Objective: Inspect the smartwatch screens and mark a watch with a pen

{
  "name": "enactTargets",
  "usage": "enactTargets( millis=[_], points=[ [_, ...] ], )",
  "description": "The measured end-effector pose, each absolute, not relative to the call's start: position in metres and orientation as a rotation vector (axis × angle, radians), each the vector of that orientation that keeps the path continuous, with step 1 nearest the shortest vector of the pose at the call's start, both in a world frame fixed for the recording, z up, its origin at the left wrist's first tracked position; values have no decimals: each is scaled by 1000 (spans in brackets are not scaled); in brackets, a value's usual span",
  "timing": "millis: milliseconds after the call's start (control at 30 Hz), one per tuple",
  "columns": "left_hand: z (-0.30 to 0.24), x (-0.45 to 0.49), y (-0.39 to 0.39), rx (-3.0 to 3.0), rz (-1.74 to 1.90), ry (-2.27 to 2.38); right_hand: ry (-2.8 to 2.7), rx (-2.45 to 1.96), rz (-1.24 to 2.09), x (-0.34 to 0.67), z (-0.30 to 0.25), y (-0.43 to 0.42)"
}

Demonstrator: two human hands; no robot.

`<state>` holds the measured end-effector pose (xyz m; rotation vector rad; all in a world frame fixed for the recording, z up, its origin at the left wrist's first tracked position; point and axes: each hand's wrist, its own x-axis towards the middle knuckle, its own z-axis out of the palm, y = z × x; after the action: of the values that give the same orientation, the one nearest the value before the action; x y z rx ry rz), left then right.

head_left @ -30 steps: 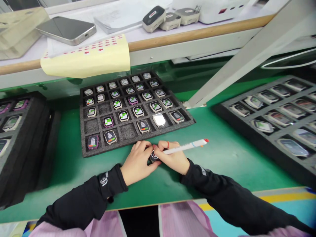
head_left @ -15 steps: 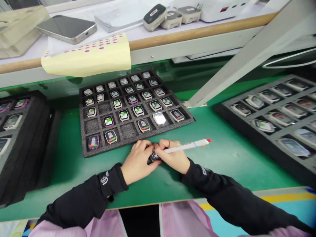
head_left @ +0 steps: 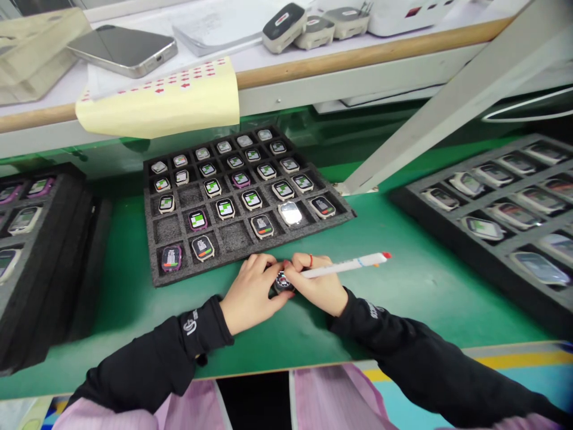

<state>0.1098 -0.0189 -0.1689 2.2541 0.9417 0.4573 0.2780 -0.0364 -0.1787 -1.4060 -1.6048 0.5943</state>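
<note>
My left hand [head_left: 253, 292] is closed around the side of a small dark smartwatch [head_left: 282, 283] with a lit screen, low over the green table. My right hand [head_left: 319, 285] grips a white pen [head_left: 347, 264] with a red end, which slants up to the right. The right fingertips touch the watch, partly covering its face. Just beyond my hands lies a black foam tray [head_left: 235, 236] of square compartments. Most of them hold watch cases with lit screens, and a few have none. The pen's lower tip is hidden by my fingers.
Stacked foam trays [head_left: 58, 269] with watches stand on the left. Another watch tray [head_left: 430, 230] is at the right. A slanting white post [head_left: 416, 113] meets the table behind. On the shelf above are a phone [head_left: 123, 50], yellow paper [head_left: 165, 107] and several device cases [head_left: 284, 27].
The view has shifted very slightly. Both hands stay on the watch; a little more of its lit face now shows between the fingers.
</note>
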Motion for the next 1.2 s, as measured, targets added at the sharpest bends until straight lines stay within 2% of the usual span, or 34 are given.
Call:
enactTargets(
  millis=[1200],
  points=[
    [-169, 110, -18, 2263, 456, 934, -1595, -1396, 544, 277, -179, -36]
  ],
)
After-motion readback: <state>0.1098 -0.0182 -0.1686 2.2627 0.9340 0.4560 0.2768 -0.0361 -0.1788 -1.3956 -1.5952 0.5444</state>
